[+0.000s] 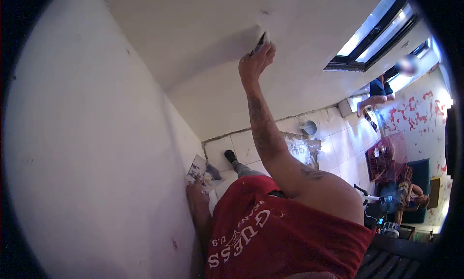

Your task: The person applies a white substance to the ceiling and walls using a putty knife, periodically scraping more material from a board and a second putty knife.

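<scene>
My right hand (258, 61) is stretched up to the pale wall (208, 47), its fingers closed around a small putty knife (261, 39) with a dark part and white paste on it. The tool is at the wall surface, near a small grey spot. Lower down on the left, my left hand (198, 189) grips the edge of a flat square plate (195, 168) smeared with white and grey putty. White paste also coats the fingers of that hand. It is close to the adjoining white wall (87, 134).
A putty-covered sheet (302, 151) and a grey bucket (308, 128) are on the tiled floor (338, 143). Windows (374, 32) open at upper right. One person (379, 90) is near the far window; another person (415, 199) sits beyond a red wire cage (386, 155).
</scene>
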`<state>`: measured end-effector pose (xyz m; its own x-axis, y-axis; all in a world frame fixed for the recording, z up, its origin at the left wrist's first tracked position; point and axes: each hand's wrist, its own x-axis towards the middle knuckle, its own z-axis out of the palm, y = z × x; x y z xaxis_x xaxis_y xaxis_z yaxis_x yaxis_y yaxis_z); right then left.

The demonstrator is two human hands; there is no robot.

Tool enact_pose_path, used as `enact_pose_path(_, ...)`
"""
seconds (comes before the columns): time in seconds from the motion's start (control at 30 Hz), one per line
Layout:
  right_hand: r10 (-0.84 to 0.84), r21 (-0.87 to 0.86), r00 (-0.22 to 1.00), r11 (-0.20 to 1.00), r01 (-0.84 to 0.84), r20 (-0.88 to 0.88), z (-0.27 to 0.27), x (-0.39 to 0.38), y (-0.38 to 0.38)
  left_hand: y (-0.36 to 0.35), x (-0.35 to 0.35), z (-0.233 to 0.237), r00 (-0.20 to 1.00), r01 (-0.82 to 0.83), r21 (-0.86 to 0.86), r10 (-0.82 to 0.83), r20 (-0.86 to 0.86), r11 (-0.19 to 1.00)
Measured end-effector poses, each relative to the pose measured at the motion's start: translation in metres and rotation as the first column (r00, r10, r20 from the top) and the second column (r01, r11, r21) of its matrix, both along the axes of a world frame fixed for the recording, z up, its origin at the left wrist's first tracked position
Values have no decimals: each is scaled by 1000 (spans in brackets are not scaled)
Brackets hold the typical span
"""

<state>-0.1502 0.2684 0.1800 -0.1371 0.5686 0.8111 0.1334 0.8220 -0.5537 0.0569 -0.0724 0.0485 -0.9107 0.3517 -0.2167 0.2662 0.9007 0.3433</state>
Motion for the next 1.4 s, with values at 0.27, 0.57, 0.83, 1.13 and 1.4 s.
enact_pose_path(0.27, -18, 151, 999, 988, 11, 48, -6, -36, -64, 2, 2, -26, 953, -302, 525, 272, 135, 796)
enact_pose_path(0.57, -7, 86, 993, 996, -3, 121, -19, 2, -58, 7, 5, -15, 934, -321, 602, 348, 77, 731)
enact_pose_path(0.83, -99, 74, 993, 993, 93, 71, 14, -39, -64, 0, 1, -12, 917, 61, 364, 92, -388, 929)
enact_pose_path(1.13, 972, -409, 221, 234, -882, 79, -77, 41, -144, 7, 7, -27, 892, 115, 412, 89, -443, 904)
enact_pose_path(1.4, 949, -744, -67, -285, -605, -310, -58, 207, -70, 54, -10, 29, 834, 101, 695, 320, -449, 712)
